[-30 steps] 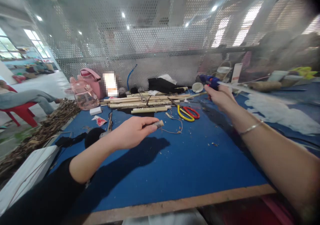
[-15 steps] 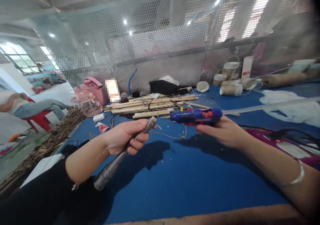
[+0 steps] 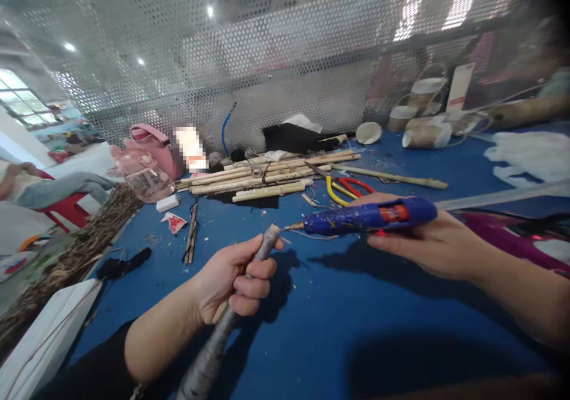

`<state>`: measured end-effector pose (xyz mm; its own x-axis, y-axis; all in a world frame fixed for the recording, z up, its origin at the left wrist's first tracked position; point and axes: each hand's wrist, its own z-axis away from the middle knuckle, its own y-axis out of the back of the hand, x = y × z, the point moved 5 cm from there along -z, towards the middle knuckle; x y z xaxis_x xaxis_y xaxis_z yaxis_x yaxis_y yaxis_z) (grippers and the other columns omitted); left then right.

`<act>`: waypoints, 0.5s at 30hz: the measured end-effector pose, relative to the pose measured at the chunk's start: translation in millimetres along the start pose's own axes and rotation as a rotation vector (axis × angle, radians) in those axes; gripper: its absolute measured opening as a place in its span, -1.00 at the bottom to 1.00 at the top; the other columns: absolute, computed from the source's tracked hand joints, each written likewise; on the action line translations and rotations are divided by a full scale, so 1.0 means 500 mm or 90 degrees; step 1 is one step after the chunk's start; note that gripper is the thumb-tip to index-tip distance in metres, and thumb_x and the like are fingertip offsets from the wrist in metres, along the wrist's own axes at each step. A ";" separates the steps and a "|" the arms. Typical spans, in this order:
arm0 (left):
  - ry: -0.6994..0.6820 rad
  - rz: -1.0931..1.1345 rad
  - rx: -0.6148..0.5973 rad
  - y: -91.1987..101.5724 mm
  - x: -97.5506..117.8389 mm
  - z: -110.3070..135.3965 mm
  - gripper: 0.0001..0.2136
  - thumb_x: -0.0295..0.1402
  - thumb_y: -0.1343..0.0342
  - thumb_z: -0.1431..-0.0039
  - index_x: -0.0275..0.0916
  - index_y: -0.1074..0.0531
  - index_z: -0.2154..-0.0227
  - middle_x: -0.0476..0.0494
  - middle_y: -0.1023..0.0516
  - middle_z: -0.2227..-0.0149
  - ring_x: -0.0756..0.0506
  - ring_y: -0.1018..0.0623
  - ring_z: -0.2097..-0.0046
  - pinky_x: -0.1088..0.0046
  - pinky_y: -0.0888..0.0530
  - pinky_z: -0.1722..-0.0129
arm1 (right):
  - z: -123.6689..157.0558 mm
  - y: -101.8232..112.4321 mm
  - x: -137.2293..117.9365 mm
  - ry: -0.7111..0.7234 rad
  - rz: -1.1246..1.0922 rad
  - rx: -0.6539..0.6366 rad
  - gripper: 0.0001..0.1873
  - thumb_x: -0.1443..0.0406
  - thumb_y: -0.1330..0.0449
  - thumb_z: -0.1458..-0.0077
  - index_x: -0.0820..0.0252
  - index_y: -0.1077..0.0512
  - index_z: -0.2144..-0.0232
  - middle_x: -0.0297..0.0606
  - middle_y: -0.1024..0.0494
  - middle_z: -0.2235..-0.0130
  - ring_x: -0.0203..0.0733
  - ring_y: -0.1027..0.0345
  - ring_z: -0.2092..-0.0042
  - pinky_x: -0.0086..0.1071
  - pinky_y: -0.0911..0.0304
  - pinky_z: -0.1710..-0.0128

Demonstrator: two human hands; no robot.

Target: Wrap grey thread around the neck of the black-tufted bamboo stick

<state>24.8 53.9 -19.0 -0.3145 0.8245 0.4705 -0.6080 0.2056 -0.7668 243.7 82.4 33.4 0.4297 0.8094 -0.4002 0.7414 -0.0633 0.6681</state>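
My left hand (image 3: 231, 278) is wrapped round a grey taped stick (image 3: 209, 352) that runs from bottom centre up to a tip near the middle of the view. My right hand (image 3: 427, 243) grips a blue glue gun (image 3: 369, 217) lying level, with a clear glue stick (image 3: 503, 195) trailing out to the right. The gun's nozzle points left and sits just right of the grey stick's tip, a small gap between them. Both hands hover over the blue table top (image 3: 320, 323).
Several bamboo flutes (image 3: 262, 180) lie bundled at the table's middle back, yellow and red scissors (image 3: 342, 187) beside them. A pink bottle (image 3: 145, 174) and pink bag (image 3: 155, 145) stand back left. Paper cups (image 3: 423, 133) sit back right. A seated person (image 3: 48, 186) is far left.
My right hand fetched the glue gun from the far side of the table and brought it near. My left hand turned the grey stick upright, tip toward the nozzle.
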 end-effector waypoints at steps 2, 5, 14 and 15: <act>-0.001 -0.008 -0.001 -0.004 0.003 0.001 -0.76 -0.22 0.18 -0.25 -0.21 -0.33 0.25 0.14 0.08 0.59 0.17 0.13 0.67 0.75 0.08 0.79 | -0.001 -0.004 0.001 0.009 -0.004 -0.010 -0.70 0.20 -0.16 -0.01 -0.17 -0.42 0.14 -0.35 -0.53 0.24 -0.10 -0.44 0.30 -0.28 -0.43 0.37; 0.000 -0.020 0.001 -0.009 0.003 0.002 -0.77 -0.22 0.16 -0.24 -0.21 -0.34 0.26 0.14 0.07 0.59 0.17 0.12 0.67 0.75 0.08 0.79 | 0.000 -0.009 0.005 0.004 -0.009 -0.017 -0.68 0.20 -0.18 0.01 -0.18 -0.42 0.14 -0.35 -0.53 0.25 -0.08 -0.44 0.29 -0.25 -0.43 0.35; -0.009 -0.054 0.030 -0.010 -0.004 0.004 -0.80 -0.22 0.09 -0.20 -0.19 -0.34 0.25 0.13 0.02 0.59 0.18 0.04 0.67 0.76 0.01 0.78 | 0.014 -0.018 0.015 0.009 0.015 -0.013 -0.61 0.15 -0.16 -0.02 -0.23 -0.36 0.05 -0.35 -0.53 0.18 0.02 -0.44 0.25 -0.13 -0.41 0.35; -0.009 -0.054 0.032 -0.010 -0.004 0.004 -0.80 -0.22 0.09 -0.20 -0.19 -0.34 0.25 0.13 0.02 0.59 0.18 0.04 0.67 0.76 0.01 0.78 | 0.014 -0.019 0.013 0.013 0.020 -0.015 -0.61 0.15 -0.15 -0.04 -0.22 -0.35 0.03 -0.35 -0.53 0.18 0.02 -0.44 0.25 -0.13 -0.41 0.35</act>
<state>27.2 50.2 -15.3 -0.2700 0.7975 0.5395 -0.6682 0.2482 -0.7013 243.0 84.5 20.1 0.4415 0.8192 -0.3662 0.7151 -0.0747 0.6951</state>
